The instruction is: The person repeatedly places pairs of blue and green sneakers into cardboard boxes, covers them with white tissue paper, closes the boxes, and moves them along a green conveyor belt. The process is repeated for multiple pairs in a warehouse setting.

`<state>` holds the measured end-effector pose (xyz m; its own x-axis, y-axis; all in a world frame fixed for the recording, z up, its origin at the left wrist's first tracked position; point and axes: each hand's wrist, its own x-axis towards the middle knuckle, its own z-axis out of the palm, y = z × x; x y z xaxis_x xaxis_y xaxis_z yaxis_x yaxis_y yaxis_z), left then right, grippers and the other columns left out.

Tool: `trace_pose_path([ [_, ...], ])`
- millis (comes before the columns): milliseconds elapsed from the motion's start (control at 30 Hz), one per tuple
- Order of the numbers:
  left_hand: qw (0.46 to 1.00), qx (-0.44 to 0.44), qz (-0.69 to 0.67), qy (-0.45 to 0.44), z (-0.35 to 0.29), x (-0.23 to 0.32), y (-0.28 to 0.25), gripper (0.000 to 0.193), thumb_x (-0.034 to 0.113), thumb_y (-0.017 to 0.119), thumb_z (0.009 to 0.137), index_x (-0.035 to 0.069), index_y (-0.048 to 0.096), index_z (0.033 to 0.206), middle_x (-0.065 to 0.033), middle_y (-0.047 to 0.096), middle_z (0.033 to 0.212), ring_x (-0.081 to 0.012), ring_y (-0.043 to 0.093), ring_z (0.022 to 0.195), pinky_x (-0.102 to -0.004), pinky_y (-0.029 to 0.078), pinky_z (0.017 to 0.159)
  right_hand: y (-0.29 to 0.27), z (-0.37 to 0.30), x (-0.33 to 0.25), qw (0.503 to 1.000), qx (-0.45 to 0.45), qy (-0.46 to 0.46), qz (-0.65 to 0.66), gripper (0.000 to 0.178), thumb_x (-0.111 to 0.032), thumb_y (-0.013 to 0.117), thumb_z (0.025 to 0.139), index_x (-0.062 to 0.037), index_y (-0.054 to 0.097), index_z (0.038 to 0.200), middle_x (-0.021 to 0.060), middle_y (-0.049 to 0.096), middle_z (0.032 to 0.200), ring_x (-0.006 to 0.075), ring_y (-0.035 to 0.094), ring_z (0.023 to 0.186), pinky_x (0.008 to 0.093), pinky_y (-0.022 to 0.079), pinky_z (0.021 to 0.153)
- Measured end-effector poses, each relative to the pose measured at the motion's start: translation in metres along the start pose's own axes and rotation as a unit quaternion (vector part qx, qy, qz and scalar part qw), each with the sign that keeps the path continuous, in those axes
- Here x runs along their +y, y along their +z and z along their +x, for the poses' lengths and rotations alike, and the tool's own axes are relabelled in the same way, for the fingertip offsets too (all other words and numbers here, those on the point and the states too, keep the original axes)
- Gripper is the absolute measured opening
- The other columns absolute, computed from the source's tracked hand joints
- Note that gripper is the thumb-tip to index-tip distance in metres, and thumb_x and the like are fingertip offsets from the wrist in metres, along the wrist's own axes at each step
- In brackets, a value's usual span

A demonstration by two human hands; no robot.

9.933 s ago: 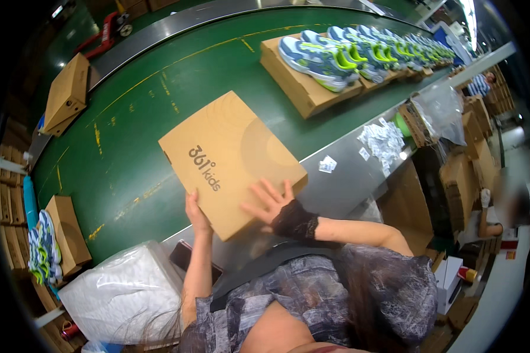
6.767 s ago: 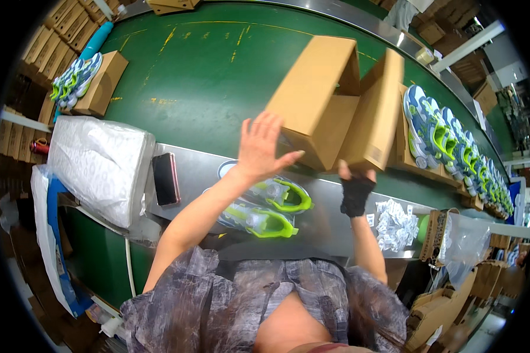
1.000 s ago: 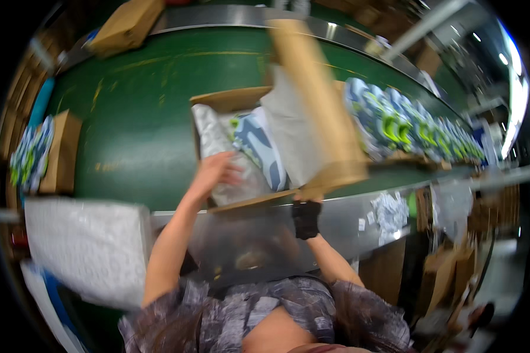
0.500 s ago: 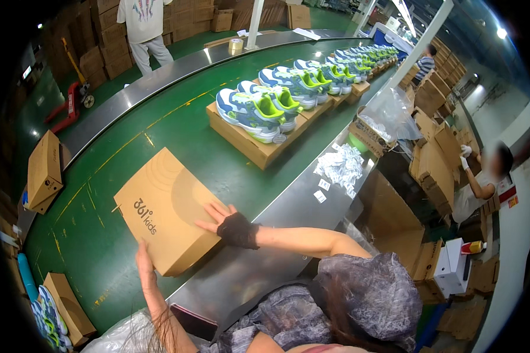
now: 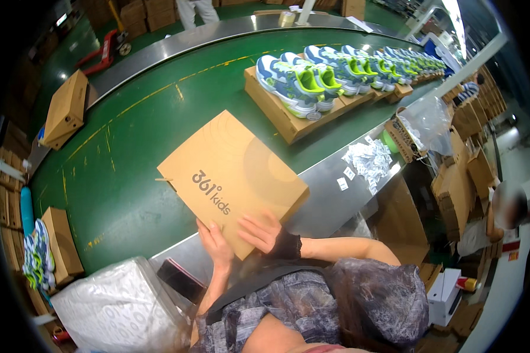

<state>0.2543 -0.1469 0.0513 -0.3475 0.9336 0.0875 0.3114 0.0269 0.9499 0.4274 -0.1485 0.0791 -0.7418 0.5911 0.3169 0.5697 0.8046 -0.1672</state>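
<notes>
A brown cardboard shoebox [image 5: 235, 176] with dark print lies closed and slanted in front of me. It rests across the green belt and the steel edge. My left hand [image 5: 217, 244] holds the box by its near left edge, the fingertips up against the side. My right hand [image 5: 264, 232], in a black fingerless glove, lies on the near part of the lid with its fingers stretched out. The undersides of both hands are hidden.
Blue-and-green sneakers [image 5: 294, 82] stand in a long row on boxes along the green belt [image 5: 135, 165]. Small white packets [image 5: 368, 162] are heaped on the steel ledge at right. A dark phone-like object [image 5: 181, 279] and a plastic-wrapped bundle [image 5: 123, 306] lie near my left arm.
The shoebox has come nearer to me and turned. My left hand has moved along its edge, and my right hand has shifted to the near part of the lid. The view has tilted.
</notes>
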Motion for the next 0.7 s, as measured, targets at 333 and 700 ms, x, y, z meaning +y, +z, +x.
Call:
trace_pose_path([
  [333, 0.906, -0.131, -0.274, -0.295, 0.082, -0.036, -0.014, 0.060, 0.043, 0.055, 0.078, 0.002, 0.043, 0.120, -0.0113, 0.052, 0.114, -0.0222, 0.051, 0.104, -0.0350, 0.041, 0.086, 0.005, 0.023, 0.028, 0.989, 0.016, -0.009, 0.150, 0.061, -0.027, 0.069, 0.064, -0.0078, 0.046, 0.117, 0.0146, 0.041, 0.128, 0.0288, 0.043, 0.115, 0.0430, 0.032, 0.090],
  [700, 0.878, 0.065, -0.413, -0.235, 0.018, 0.047, -0.057, 0.051, 0.039, 0.044, 0.080, 0.004, 0.046, 0.116, -0.0101, 0.055, 0.107, -0.0225, 0.055, 0.092, -0.0355, 0.047, 0.077, -0.126, 0.019, 0.296, 0.942, 0.109, 0.227, -0.223, 0.062, -0.049, 0.066, 0.064, -0.0237, 0.050, 0.118, 0.0171, 0.042, 0.125, 0.0345, 0.036, 0.118, 0.0624, 0.018, 0.094],
])
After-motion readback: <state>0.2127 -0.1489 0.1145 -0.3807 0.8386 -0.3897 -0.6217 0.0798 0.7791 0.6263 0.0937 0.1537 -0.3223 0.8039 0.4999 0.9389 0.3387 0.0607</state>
